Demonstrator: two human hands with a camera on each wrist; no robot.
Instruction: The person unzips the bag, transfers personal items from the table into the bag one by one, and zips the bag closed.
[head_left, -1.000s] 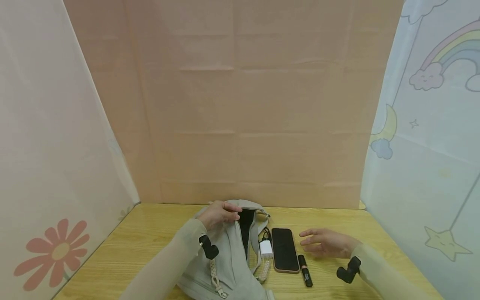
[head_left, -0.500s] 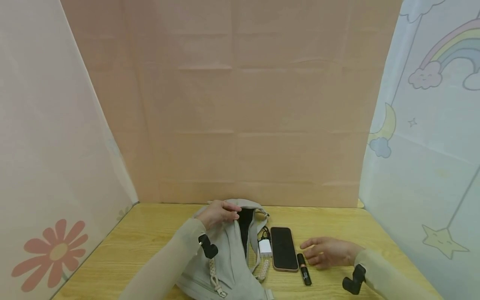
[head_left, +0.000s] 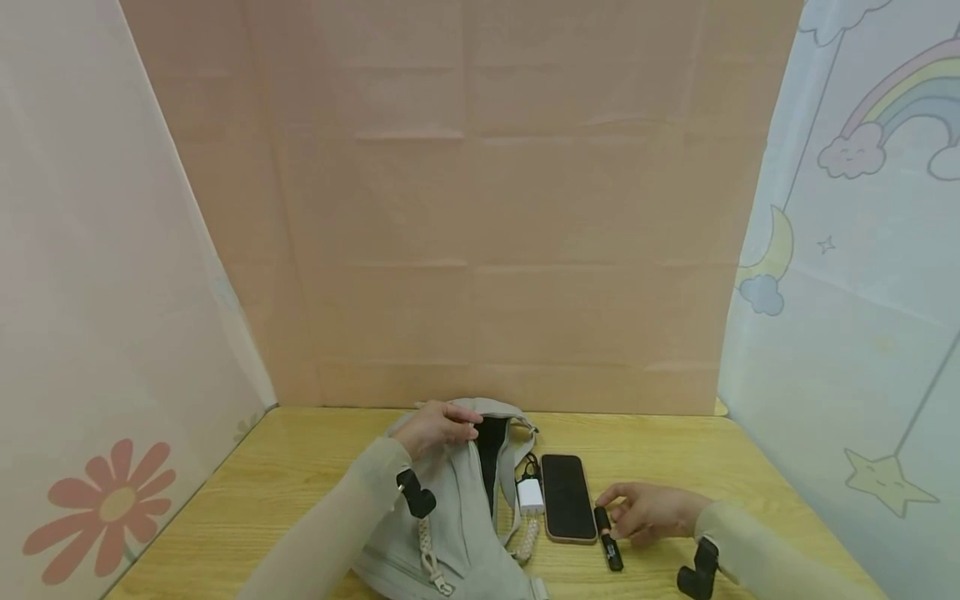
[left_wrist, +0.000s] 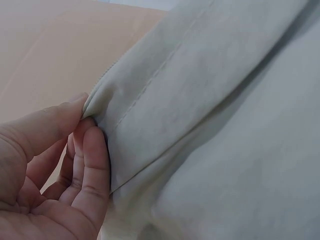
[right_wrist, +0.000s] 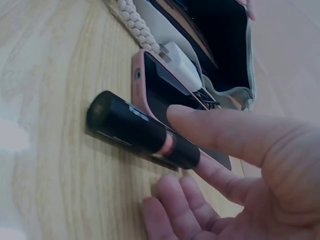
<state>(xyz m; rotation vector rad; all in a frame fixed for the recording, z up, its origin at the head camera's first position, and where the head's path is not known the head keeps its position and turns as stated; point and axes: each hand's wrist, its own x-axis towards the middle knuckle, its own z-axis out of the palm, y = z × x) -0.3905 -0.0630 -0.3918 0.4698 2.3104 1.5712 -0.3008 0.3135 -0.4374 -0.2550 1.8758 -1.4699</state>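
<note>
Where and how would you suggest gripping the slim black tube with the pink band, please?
Probably grip the black tube mid-length, bringing the right hand in from the right to pinch its round sides: it lies flat, with the pink-edged rectangular black phone close on its left.

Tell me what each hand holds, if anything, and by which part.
The left hand pinches the bag by its opening's zippered edge. The right hand is at one end of the black tube; grip unclear.
</note>
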